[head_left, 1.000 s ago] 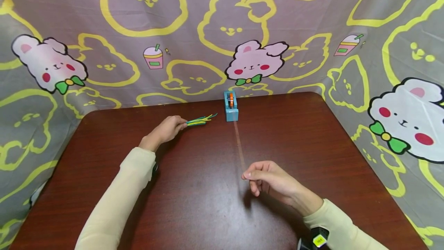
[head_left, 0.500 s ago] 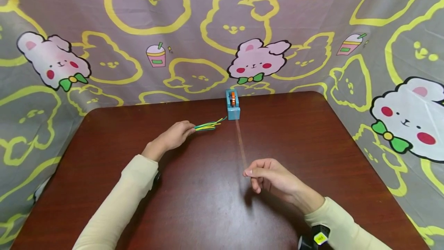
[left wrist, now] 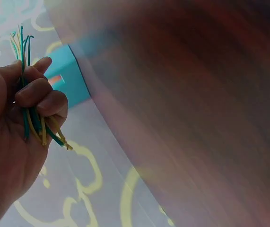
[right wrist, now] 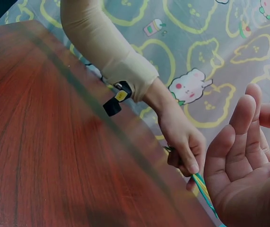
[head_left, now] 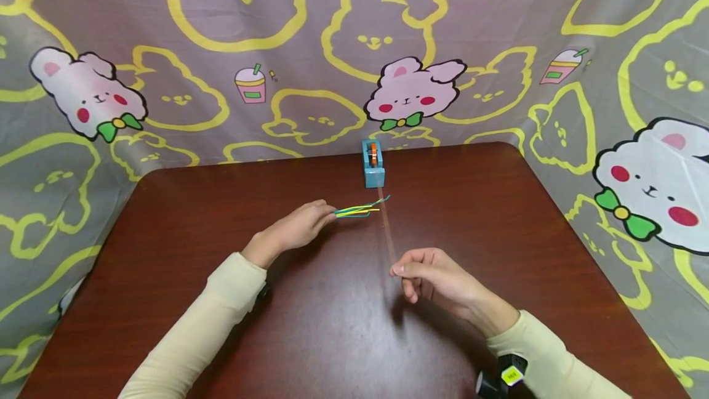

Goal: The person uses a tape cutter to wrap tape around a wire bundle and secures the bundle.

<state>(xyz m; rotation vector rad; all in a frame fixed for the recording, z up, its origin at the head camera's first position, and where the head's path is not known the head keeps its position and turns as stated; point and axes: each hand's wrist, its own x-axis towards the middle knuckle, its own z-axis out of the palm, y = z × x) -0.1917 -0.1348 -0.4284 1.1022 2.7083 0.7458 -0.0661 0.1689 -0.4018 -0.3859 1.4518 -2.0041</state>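
My left hand (head_left: 301, 225) holds a bundle of thin green and yellow wires (head_left: 354, 210) above the table. In the left wrist view the curled fingers wrap the wires (left wrist: 43, 130), whose ends stick out on both sides. A light blue tape dispenser (head_left: 374, 178) with an orange core stands near the back edge. From it a long clear strip of tape (head_left: 388, 236) stretches toward my right hand (head_left: 437, 276), which pinches its free end between thumb and forefinger. The wires' tips reach the strip in the head view; whether they touch it I cannot tell.
A dark red-brown wooden table (head_left: 310, 337) lies under both hands. Grey cloth (head_left: 310, 36) with yellow outlines and rabbit prints hangs behind and at the sides. A black wrist camera (head_left: 512, 369) is strapped at the right sleeve.
My left hand has moved right and a little nearer with the wires, from left of the dispenser to beside the tape strip. The right hand keeps holding the tape almost in place.
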